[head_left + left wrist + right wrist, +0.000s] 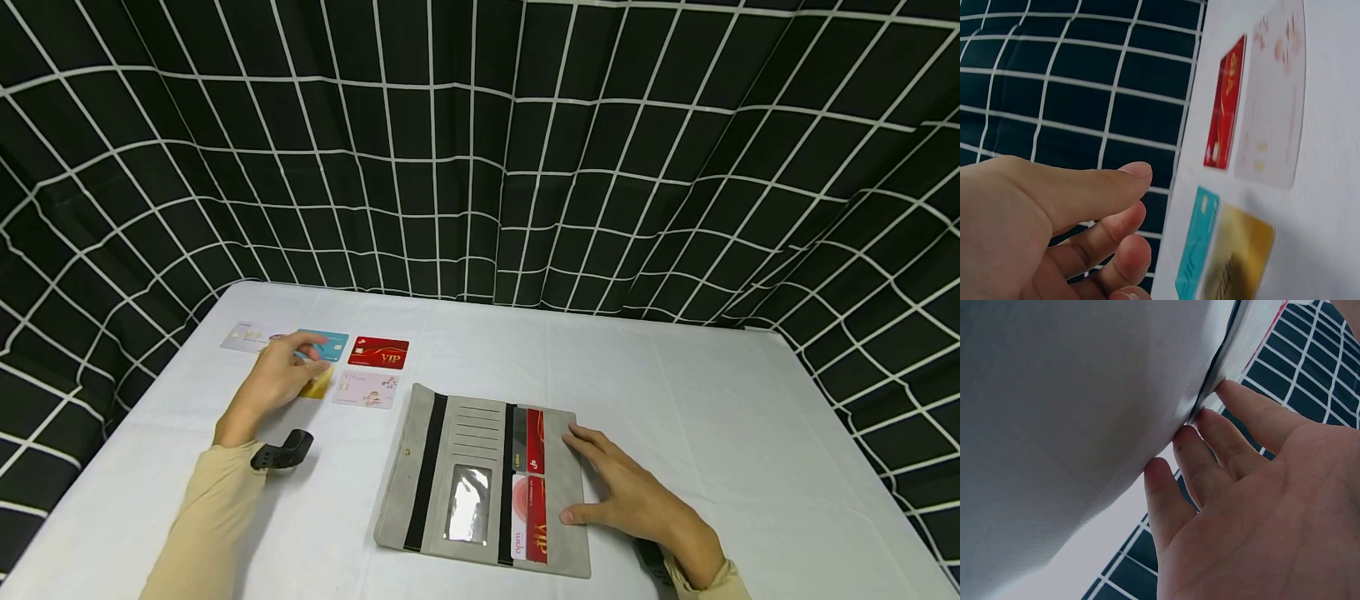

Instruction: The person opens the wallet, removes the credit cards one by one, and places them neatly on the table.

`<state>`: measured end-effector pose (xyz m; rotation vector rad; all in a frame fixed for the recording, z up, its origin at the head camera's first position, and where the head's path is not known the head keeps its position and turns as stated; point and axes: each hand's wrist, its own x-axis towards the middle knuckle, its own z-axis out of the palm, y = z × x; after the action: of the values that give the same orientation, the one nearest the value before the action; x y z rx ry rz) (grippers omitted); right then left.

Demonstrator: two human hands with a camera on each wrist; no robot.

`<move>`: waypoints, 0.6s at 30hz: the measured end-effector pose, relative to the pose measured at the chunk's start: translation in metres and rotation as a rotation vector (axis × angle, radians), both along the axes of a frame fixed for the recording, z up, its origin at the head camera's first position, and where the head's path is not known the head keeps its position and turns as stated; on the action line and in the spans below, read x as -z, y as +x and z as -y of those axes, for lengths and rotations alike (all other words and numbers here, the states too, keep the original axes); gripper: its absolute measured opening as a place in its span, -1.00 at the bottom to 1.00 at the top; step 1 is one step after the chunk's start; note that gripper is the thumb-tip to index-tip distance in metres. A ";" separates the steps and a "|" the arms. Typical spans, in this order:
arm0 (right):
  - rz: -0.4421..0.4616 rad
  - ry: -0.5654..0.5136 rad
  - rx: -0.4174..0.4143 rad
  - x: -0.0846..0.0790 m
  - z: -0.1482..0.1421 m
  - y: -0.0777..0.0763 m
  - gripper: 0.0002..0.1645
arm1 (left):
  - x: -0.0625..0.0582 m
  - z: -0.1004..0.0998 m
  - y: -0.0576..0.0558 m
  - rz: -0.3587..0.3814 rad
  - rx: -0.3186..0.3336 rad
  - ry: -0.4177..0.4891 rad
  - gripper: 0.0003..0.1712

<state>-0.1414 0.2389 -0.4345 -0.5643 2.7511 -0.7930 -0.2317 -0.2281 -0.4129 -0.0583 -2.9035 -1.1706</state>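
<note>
My left hand (281,373) hovers over the cards at the left of the table, its fingers loosely bent and nothing between them. Under and beside it lie a teal card (334,345) and a gold card (318,384). To their right are a red VIP card (378,352) and a pale pink card (366,390). An opened grey wallet (566,500) lies flat in front, with several cards, such as a red card (536,442), tucked into its right panel. My right hand (633,492) rests with extended fingers on the wallet's right edge; the right wrist view shows fingertips touching that edge.
A silver VIP card (243,337) lies at the far left, partly behind the left hand. White cloth covers the table (712,400). A black curtain (480,167) with a white grid surrounds its back and sides.
</note>
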 end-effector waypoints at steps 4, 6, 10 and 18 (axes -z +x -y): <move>-0.006 0.001 -0.002 0.000 0.000 0.000 0.22 | -0.003 -0.009 0.001 -0.016 0.015 0.004 -0.56; -0.006 0.001 -0.003 0.000 0.000 0.000 0.21 | -0.005 -0.014 0.002 -0.016 0.026 0.014 -0.57; -0.004 -0.002 -0.004 0.000 0.000 0.000 0.21 | -0.008 -0.023 0.003 -0.001 0.047 0.040 -0.57; -0.001 -0.001 -0.007 0.000 0.000 0.000 0.22 | -0.017 -0.043 0.008 -0.023 0.087 0.051 -0.62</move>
<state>-0.1416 0.2392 -0.4341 -0.5747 2.7485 -0.7930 -0.2241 -0.1855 -0.3964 -0.1985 -2.8763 -1.2474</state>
